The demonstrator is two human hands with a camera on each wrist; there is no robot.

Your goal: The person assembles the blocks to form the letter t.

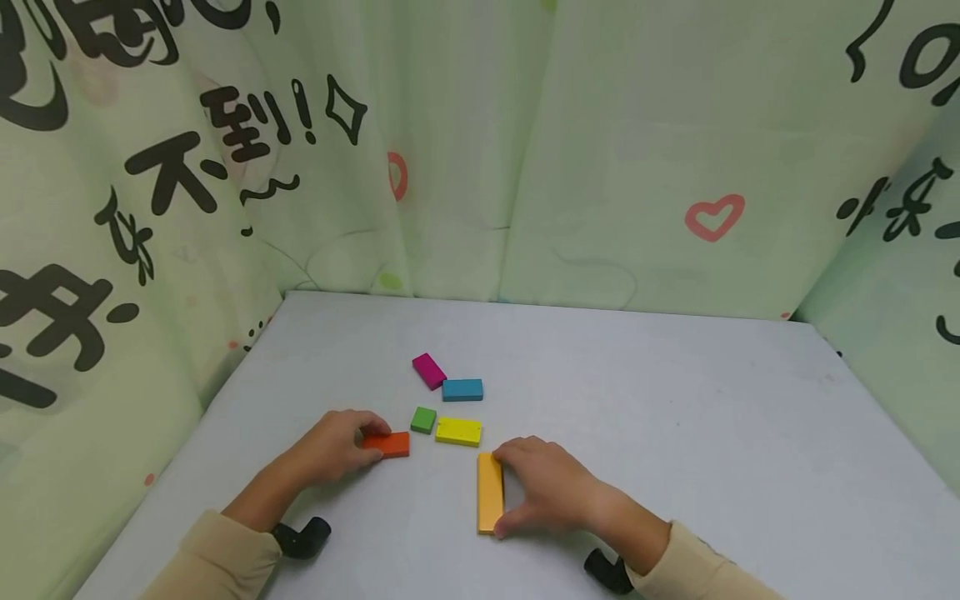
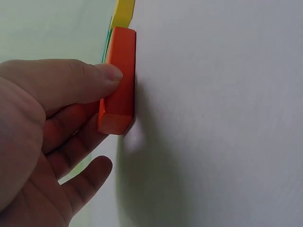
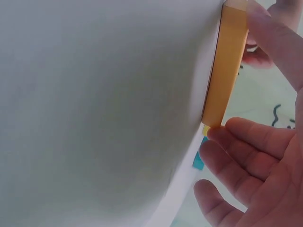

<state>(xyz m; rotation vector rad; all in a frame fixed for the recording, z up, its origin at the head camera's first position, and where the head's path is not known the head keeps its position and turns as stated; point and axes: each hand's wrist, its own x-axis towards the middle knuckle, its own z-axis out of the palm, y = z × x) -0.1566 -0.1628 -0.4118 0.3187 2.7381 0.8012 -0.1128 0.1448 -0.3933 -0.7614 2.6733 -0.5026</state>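
My left hand (image 1: 341, 446) pinches a red-orange block (image 1: 395, 445) lying on the table; in the left wrist view the thumb presses its long side. A longer amber block (image 1: 491, 496) lies lengthwise to the right, and my right hand (image 1: 551, 487) holds it by its two ends, thumb at the near end and fingertips at the far one. Between and beyond the hands lie a small green block (image 1: 423, 419) and a yellow block (image 1: 458, 431), side by side. Farther back, a blue block (image 1: 462, 390) nearly meets a tilted magenta block (image 1: 429, 371).
The white table (image 1: 675, 433) carries all the blocks. A pale green curtain (image 1: 600, 167) with dark lettering and hearts hangs along its back and sides. Dark wrist devices (image 1: 302, 538) sit by both sleeves.
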